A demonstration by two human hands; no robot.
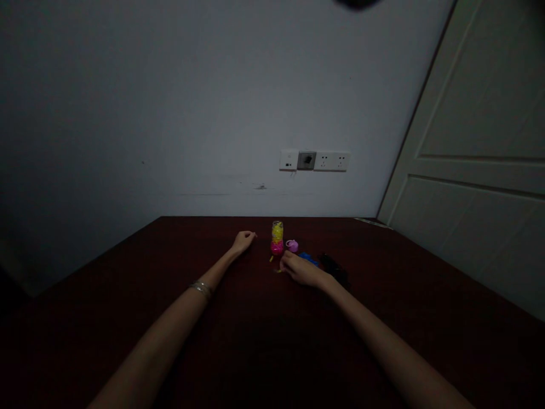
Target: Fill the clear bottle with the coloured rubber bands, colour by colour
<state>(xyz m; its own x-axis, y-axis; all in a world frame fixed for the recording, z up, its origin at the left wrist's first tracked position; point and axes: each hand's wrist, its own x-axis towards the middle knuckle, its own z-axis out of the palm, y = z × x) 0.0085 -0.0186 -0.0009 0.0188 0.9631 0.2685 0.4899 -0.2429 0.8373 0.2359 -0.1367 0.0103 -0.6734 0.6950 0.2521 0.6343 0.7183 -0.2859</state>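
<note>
A clear jar (277, 238) stands upright between my hands, with yellow pieces in its upper part and pink ones at the bottom. My left hand (244, 241) rests on the table left of the jar, its fingers curled in, and I see nothing in them. In front of the jar, my right hand (301, 270) is low over the table with thumb and fingers pinched together. A small yellow strip (279, 271) shows right at those fingertips; whether they grip it is too dark to tell. Another small yellow strip (271, 258) lies by the jar's base.
A pink round lid with a loop (292, 246) lies right of the jar. Behind my right hand are a blue crumpled item (308, 258) and a dark item (333, 267). The dark red table (255, 329) meets a wall with sockets (323, 161); a white door (477, 165) stands right.
</note>
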